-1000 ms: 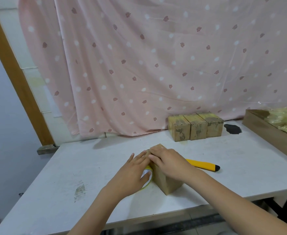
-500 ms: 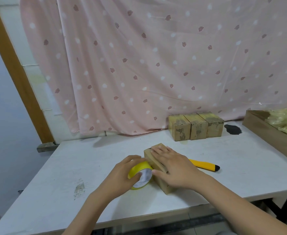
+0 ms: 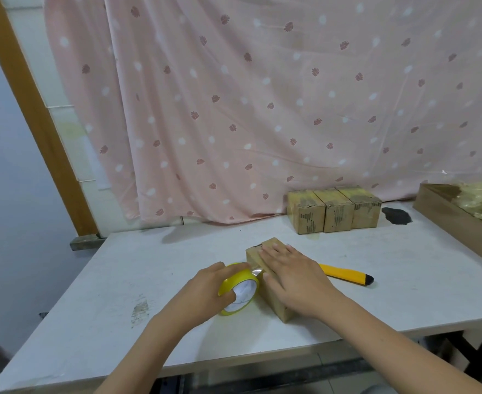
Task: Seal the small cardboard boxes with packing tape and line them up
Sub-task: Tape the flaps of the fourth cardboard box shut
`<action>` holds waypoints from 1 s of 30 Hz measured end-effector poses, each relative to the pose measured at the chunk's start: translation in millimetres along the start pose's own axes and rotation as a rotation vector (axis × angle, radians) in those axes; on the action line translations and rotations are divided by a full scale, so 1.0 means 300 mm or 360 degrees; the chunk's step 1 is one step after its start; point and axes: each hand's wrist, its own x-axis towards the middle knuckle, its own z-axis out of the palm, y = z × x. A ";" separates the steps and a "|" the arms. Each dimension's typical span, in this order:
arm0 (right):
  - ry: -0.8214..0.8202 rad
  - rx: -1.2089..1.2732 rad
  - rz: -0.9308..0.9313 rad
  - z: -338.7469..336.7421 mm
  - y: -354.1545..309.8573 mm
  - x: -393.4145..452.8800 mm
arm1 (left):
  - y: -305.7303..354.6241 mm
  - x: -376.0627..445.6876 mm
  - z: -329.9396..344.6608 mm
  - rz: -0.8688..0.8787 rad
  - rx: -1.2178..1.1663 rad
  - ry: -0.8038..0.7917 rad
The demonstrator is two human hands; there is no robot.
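Counter: the counter is flat and white, with grey scuff marks at 8 o'clock.
Room: a pink curtain with white dots and small leaf prints hangs behind the counter at 12 o'clock; a brown wooden post leans at 10 o'clock.
Hidden: a big brown tray at 3 o'clock is cut off by the edge, and the shiny yellow stuff in it is hard to make out.
Box: the small box sits near the middle of the counter, brown cardboard with square corners.
Right hand: the right hand lies flat on top of the box, fingers straight.
Left hand: the left hand grips the tape roll, which is round and yellow and touches the box's side at 9 o'clock.
Row: three taped boxes stand touching side by side at 1 o'clock.
Cutter: a yellow cutter with a black tip lies just beside the box, partly under the right hand.
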 end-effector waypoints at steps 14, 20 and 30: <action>0.0006 0.0006 0.0190 -0.016 -0.038 -0.014 | 0.011 0.019 -0.003 -0.0011 0.0033 -0.0019; 0.0008 -0.0067 0.0208 0.009 -0.034 -0.004 | 0.001 0.013 -0.007 0.0009 0.0006 -0.0008; 0.0001 -0.0092 0.0236 0.036 -0.033 0.009 | 0.000 0.032 -0.040 -0.0015 0.0127 -0.0091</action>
